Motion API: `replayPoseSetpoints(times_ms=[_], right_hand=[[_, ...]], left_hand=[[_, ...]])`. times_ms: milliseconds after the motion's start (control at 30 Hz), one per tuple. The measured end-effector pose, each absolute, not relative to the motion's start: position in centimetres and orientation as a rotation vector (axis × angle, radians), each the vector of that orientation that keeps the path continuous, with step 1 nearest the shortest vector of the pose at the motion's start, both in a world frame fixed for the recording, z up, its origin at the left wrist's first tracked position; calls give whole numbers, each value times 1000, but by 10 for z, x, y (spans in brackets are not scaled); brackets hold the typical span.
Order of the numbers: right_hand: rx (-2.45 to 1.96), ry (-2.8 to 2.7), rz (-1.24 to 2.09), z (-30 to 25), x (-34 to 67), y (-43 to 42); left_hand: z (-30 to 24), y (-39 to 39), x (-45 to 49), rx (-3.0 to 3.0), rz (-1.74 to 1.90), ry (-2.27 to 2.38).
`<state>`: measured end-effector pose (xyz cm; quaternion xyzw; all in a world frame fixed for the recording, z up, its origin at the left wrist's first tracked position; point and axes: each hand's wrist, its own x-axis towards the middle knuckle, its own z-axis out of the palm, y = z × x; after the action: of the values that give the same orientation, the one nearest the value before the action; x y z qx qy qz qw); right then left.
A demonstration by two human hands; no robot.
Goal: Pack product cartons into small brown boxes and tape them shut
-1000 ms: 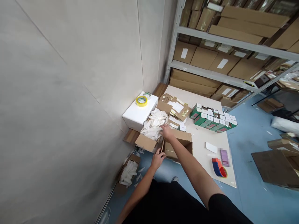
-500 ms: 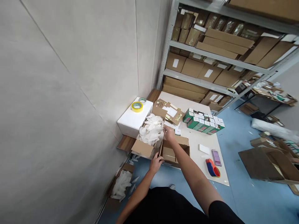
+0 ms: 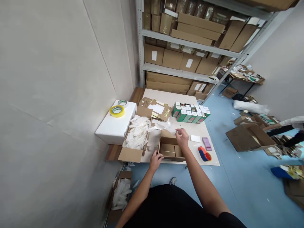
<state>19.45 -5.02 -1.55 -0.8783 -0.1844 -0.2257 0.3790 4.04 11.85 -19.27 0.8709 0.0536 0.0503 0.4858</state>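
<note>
An open cardboard box (image 3: 169,157) stands at the table's near edge, with folded cardboard inside. My left hand (image 3: 155,160) grips its left wall near the front corner, fingers closed over the edge. Above the box's right side, my right hand (image 3: 182,138) pinches a thin translucent white piece (image 3: 172,128), blurred by motion. Left of the box, another carton (image 3: 130,155) is heaped with crumpled white strips (image 3: 137,133). Flattened cardboard and papers (image 3: 158,109) lie behind.
A white foam block (image 3: 104,128) holds yellow tape (image 3: 117,111). Green cartons (image 3: 191,114), a white pad (image 3: 195,138) and a red-blue tape dispenser (image 3: 204,154) are at right. Shelving (image 3: 180,41) stands behind. Another person's arm (image 3: 275,126) reaches toward a floor box (image 3: 244,136).
My right hand has moved from the white strips to the right, over the open box, carrying a thin translucent piece. The view has turned rightward. My left hand stays on the box.
</note>
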Motion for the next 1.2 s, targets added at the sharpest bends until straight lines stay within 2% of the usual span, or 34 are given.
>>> replayPoseSetpoints(times_ms=[100,167,333,400,467,700,900,1200], right_hand=[[-2344,-399,-638,-42,173,-91],[-2466,-346,-532,-67,160,-116],[-2719,-318,280,-125,145,-163],[-2701,-280,415,-138,148,-177],[-2666,-239,374,-143,154,-190],[-2349,-118,-100,-139,191,-236],[-2118,8,-5,-145,212,-267],[-1879,13,196,-160,233,-226]], left_hand=[[-195,111,47,2122,116,94],[-197,104,52,2132,104,82],[-196,79,65,2157,68,45],[-194,68,71,2167,57,42],[-193,55,79,2178,44,57],[-199,2,125,2218,-19,123],[-204,-27,148,2309,-262,267],[-184,-15,149,2329,-4,216]])
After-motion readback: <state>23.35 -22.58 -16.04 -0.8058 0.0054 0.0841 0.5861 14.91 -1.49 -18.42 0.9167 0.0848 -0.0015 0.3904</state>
